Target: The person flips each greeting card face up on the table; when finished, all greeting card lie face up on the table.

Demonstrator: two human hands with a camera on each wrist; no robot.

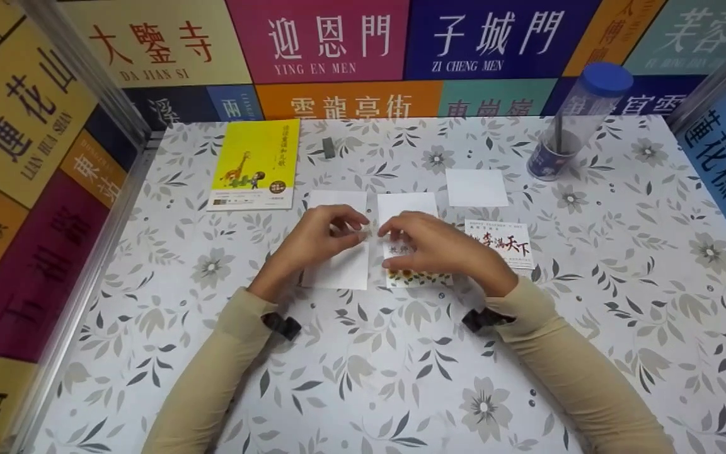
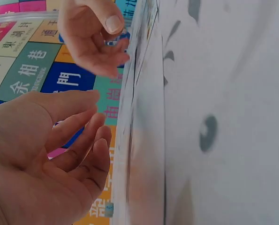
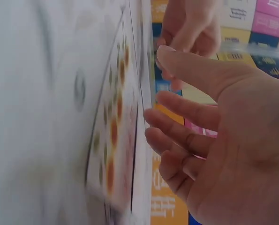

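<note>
In the head view my left hand (image 1: 319,239) hovers above a blank white card (image 1: 338,272), its fingers loosely bent. My right hand (image 1: 442,246) is over a second card (image 1: 418,279), which has printed characters and a row of sunflowers along its near end. Both cards lie flat, side by side with a narrow gap. Fingertips of the two hands face each other across that gap. The left wrist view shows the left palm (image 2: 55,159) with nothing in it. From the right wrist, the fingers (image 3: 186,136) look relaxed and hold nothing, beside the sunflower card (image 3: 113,145).
A yellow book (image 1: 256,161) lies at the back left, a small dark grey block (image 1: 328,147) beside it. To the right are a white card (image 1: 478,188) and a card with red lettering (image 1: 507,246). A blue-lidded clear container (image 1: 590,104) stands behind. Printed walls border the table.
</note>
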